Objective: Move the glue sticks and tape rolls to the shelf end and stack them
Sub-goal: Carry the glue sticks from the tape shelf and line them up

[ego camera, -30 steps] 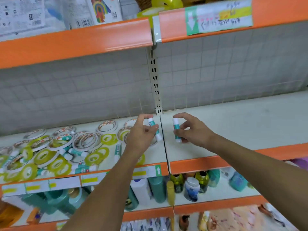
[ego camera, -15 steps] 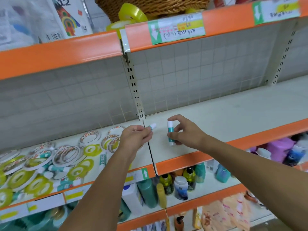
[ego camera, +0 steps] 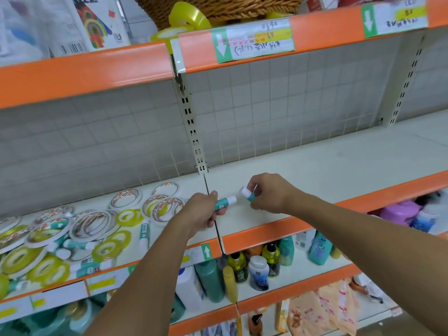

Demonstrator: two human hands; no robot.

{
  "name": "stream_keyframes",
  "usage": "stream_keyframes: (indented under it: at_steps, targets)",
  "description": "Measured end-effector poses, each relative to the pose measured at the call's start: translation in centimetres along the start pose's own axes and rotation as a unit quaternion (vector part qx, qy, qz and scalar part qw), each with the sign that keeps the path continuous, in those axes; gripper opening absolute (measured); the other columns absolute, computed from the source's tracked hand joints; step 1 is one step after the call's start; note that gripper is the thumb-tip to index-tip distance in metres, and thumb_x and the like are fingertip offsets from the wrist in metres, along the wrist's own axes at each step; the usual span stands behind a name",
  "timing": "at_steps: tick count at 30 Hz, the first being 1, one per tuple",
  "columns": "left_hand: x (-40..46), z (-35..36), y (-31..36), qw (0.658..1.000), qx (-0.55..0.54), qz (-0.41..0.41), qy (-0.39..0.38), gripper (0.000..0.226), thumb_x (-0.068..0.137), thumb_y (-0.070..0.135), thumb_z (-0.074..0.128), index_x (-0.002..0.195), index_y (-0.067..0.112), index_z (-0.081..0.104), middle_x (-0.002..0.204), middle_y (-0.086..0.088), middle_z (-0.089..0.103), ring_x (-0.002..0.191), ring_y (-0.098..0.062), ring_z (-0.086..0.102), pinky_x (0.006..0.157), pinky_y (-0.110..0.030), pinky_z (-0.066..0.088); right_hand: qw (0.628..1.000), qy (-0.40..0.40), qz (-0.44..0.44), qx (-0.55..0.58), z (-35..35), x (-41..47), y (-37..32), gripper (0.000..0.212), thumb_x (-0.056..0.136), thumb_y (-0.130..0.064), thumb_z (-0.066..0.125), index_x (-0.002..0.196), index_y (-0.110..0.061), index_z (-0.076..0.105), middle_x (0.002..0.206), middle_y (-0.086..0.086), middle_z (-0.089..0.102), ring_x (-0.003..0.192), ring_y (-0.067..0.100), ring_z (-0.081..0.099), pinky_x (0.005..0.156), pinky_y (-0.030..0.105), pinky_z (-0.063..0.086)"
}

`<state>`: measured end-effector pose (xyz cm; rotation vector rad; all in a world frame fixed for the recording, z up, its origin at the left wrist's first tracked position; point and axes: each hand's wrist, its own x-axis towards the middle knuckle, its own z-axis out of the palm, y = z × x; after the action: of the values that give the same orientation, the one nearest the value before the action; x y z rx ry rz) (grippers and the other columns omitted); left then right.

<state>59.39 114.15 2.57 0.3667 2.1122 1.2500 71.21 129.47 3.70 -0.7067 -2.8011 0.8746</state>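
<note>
gripping one glue stick (ego camera: 224, 202) each, both hands (ego camera: 266, 194).

**Two hands at the shelf seam, each with a glue stick**

The middle shelf (ego camera: 315, 166) runs from nine o'clock to three o'clock, split by a seam at centre. Left of the seam, toward eight o'clock, tape rolls (ego camera: 84, 224) lie flat and overlapping, with loose glue sticks (ego camera: 143, 235) among them. At the seam the left hand (ego camera: 201, 212) grips a glue stick (ego camera: 224, 203) lying sideways, its cap toward three o'clock. Just right of it, over the right-hand shelf section, the right hand (ego camera: 269, 192) pinches a second glue stick (ego camera: 248, 194), tilted. The two sticks are near, not touching. Below, at six o'clock, bottles (ego camera: 242, 267) stand on the lower shelf. Above, at twelve o'clock, a basket (ego camera: 230, 8) sits on the upper shelf.
</note>
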Motion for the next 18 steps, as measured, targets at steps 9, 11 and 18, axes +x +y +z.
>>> stream_keyframes:
  at_steps: [9,11,18]
  targets:
    - [0.2,0.1,0.3,0.981,0.108,0.135,0.084,0.034,0.092,0.05,0.061,0.102,0.018,0.07,0.093,-0.002,0.062,0.073,-0.012,0.051,0.065,-0.026,0.042,0.987,-0.011,-0.054,-0.149,0.0,0.5,1.0,0.03,0.084,-0.009,0.066,0.111,-0.022,0.065,0.107,0.001,0.061,0.091,0.019,0.056,0.069,0.027,0.043]
    - [0.2,0.6,0.6,0.967,0.149,0.183,0.092,0.029,0.093,0.046,0.061,0.103,0.021,0.07,0.094,0.0,0.064,0.074,-0.009,0.053,0.06,-0.024,0.039,0.981,-0.008,-0.064,-0.181,-0.1,0.4,1.5,0.033,0.086,-0.008,0.064,0.116,-0.022,0.066,0.107,0.0,0.06,0.089,0.017,0.053,0.07,0.026,0.041]
    - [0.6,4.1,2.1,0.861,0.395,0.288,0.142,0.023,0.099,0.039,0.052,0.116,0.023,0.05,0.094,0.002,0.058,0.079,-0.019,0.058,0.067,-0.034,0.049,0.961,0.006,-0.084,-0.265,-1.8,-0.2,4.0,0.031,0.088,-0.008,0.058,0.116,-0.021,0.063,0.112,0.0,0.057,0.088,0.015,0.047,0.067,0.027,0.038]
